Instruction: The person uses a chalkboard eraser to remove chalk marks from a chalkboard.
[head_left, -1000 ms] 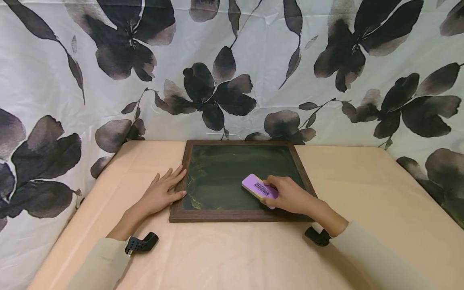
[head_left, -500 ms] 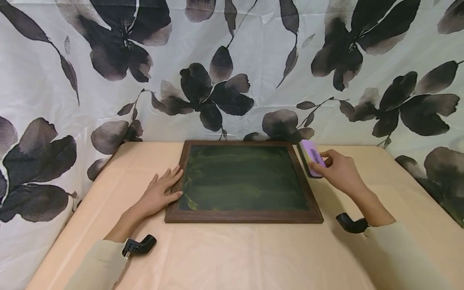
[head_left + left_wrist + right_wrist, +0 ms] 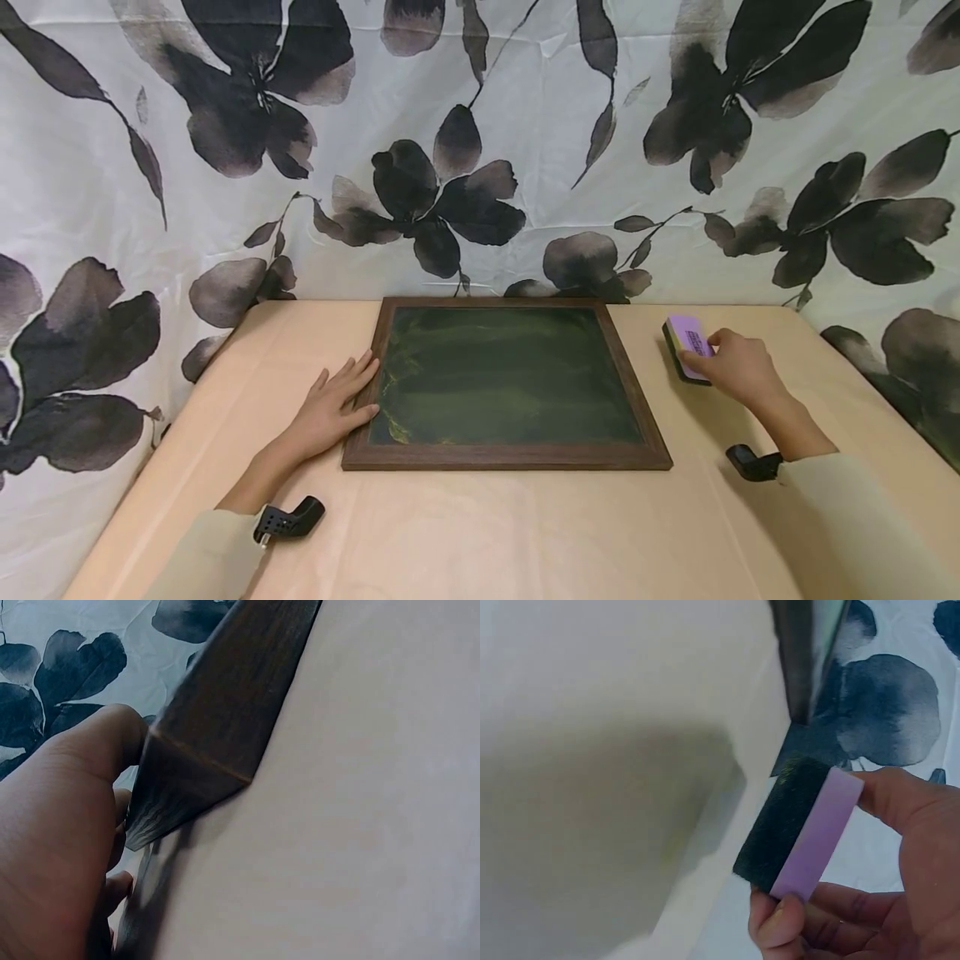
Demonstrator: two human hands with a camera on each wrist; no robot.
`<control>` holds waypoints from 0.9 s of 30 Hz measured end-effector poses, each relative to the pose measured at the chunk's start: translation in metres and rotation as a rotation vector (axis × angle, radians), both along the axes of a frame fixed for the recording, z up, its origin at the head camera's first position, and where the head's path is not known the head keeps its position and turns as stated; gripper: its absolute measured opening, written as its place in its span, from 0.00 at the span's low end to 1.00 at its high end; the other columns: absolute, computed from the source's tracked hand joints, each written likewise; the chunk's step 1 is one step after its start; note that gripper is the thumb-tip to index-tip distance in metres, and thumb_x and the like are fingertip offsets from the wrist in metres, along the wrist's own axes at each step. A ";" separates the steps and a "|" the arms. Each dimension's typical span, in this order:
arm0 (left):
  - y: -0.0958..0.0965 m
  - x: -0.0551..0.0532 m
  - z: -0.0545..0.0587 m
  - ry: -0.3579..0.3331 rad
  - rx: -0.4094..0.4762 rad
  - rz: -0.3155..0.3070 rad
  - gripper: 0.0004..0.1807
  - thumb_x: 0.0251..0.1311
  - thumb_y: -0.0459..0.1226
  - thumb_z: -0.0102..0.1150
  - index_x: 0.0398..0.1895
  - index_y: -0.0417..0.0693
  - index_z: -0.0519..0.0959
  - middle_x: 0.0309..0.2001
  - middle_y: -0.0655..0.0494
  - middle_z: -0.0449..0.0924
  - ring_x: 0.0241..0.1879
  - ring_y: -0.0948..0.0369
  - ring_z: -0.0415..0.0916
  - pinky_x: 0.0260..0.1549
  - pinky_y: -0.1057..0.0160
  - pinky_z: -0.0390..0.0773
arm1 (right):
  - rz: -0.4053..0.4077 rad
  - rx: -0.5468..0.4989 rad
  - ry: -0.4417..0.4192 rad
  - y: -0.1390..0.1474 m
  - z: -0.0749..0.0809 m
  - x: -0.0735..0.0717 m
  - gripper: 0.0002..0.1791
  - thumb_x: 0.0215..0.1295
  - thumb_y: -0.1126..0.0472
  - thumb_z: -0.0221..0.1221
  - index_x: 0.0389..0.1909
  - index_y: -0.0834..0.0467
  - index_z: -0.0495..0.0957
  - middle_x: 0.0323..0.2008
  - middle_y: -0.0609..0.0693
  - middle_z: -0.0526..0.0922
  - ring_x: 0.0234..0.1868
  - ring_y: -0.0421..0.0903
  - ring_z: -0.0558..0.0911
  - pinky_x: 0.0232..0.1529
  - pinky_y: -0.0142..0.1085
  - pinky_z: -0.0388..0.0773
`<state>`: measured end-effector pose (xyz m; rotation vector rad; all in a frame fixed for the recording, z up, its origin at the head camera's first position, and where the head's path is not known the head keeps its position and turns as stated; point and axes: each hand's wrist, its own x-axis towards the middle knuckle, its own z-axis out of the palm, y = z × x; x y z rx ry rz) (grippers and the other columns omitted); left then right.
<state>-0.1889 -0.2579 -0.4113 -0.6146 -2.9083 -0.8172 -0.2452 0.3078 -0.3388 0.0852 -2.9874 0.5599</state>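
Note:
A chalkboard (image 3: 495, 375) in a dark brown wooden frame lies on the table, with faint yellow-green chalk smears, strongest along its left side. My left hand (image 3: 330, 410) rests on the frame's left edge, fingers spread and fairly straight; the left wrist view shows the thumb against the frame corner (image 3: 196, 780). To the right of the board, my right hand (image 3: 738, 367) pinches a chalkboard eraser (image 3: 692, 340) between thumb and fingers. The eraser has a purple top and a dark felt underside (image 3: 784, 821), and it is held above the table.
A peach cloth (image 3: 480, 533) covers the table. Behind and around it hangs a white curtain (image 3: 555, 108) printed with dark flowers. Black wrist cameras (image 3: 288, 518) are worn at both wrists, beside the beige sleeves.
My right hand has lifted the eraser off the board and carried it right, past the frame's right edge. The left hand stays on the frame.

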 end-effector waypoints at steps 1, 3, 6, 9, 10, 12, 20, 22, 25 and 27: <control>0.000 0.000 0.000 0.005 -0.003 -0.002 0.40 0.66 0.50 0.55 0.75 0.44 0.53 0.75 0.46 0.45 0.72 0.43 0.41 0.64 0.35 0.33 | -0.004 0.009 -0.016 0.001 -0.001 0.001 0.35 0.62 0.47 0.59 0.42 0.82 0.69 0.25 0.66 0.77 0.24 0.55 0.73 0.18 0.38 0.66; 0.001 -0.001 0.000 0.011 -0.002 -0.006 0.40 0.66 0.50 0.55 0.75 0.44 0.53 0.75 0.46 0.45 0.72 0.43 0.41 0.64 0.35 0.33 | -0.016 0.022 -0.042 0.002 -0.003 0.003 0.34 0.61 0.47 0.59 0.38 0.80 0.69 0.24 0.64 0.76 0.22 0.54 0.73 0.17 0.38 0.66; 0.002 -0.004 0.000 0.024 -0.005 -0.011 0.40 0.66 0.50 0.55 0.74 0.43 0.54 0.75 0.46 0.45 0.72 0.43 0.42 0.64 0.35 0.33 | -0.032 0.038 -0.058 0.003 -0.005 0.006 0.30 0.60 0.48 0.59 0.34 0.77 0.69 0.22 0.61 0.74 0.22 0.53 0.72 0.16 0.37 0.65; 0.003 -0.005 0.000 0.024 -0.007 -0.009 0.40 0.66 0.50 0.55 0.74 0.43 0.54 0.75 0.45 0.46 0.72 0.43 0.42 0.64 0.35 0.33 | -0.030 0.046 -0.078 0.006 -0.007 0.008 0.29 0.60 0.48 0.59 0.33 0.76 0.69 0.22 0.62 0.74 0.22 0.54 0.72 0.17 0.38 0.66; 0.003 -0.005 -0.001 0.022 -0.008 -0.008 0.40 0.66 0.50 0.55 0.74 0.43 0.54 0.75 0.45 0.46 0.72 0.43 0.42 0.64 0.35 0.33 | -0.030 0.046 -0.088 0.007 -0.008 0.008 0.30 0.60 0.48 0.59 0.33 0.76 0.69 0.22 0.62 0.74 0.22 0.54 0.72 0.18 0.38 0.66; 0.003 -0.004 -0.001 0.015 -0.009 -0.008 0.40 0.66 0.50 0.55 0.74 0.43 0.54 0.75 0.45 0.46 0.72 0.42 0.42 0.64 0.35 0.33 | -0.029 0.049 -0.107 0.008 -0.011 0.010 0.30 0.60 0.48 0.59 0.33 0.77 0.69 0.23 0.63 0.74 0.23 0.55 0.73 0.18 0.39 0.67; 0.004 -0.004 -0.003 0.010 -0.004 -0.006 0.40 0.65 0.50 0.55 0.74 0.43 0.54 0.75 0.45 0.46 0.72 0.42 0.42 0.64 0.35 0.33 | -0.028 0.043 -0.127 0.011 -0.022 0.014 0.30 0.60 0.49 0.60 0.33 0.77 0.69 0.22 0.61 0.74 0.22 0.53 0.73 0.18 0.38 0.67; 0.003 -0.005 -0.004 0.010 -0.008 -0.007 0.40 0.65 0.50 0.55 0.74 0.43 0.54 0.75 0.45 0.46 0.72 0.42 0.42 0.64 0.35 0.33 | -0.022 0.048 -0.131 0.012 -0.024 0.014 0.30 0.60 0.48 0.59 0.33 0.77 0.68 0.22 0.61 0.74 0.22 0.53 0.73 0.18 0.38 0.66; 0.003 -0.005 -0.005 0.010 -0.008 -0.009 0.40 0.65 0.51 0.55 0.74 0.44 0.54 0.75 0.46 0.46 0.72 0.43 0.42 0.64 0.36 0.33 | -0.005 0.070 -0.158 0.013 -0.023 0.015 0.31 0.62 0.47 0.57 0.36 0.78 0.68 0.23 0.61 0.74 0.22 0.53 0.72 0.19 0.39 0.66; 0.002 -0.005 -0.005 0.010 -0.005 -0.010 0.40 0.65 0.50 0.55 0.74 0.44 0.54 0.75 0.46 0.46 0.72 0.43 0.42 0.64 0.35 0.33 | 0.014 0.092 -0.194 0.014 -0.021 0.016 0.35 0.64 0.45 0.56 0.40 0.79 0.67 0.25 0.63 0.75 0.23 0.53 0.73 0.20 0.41 0.68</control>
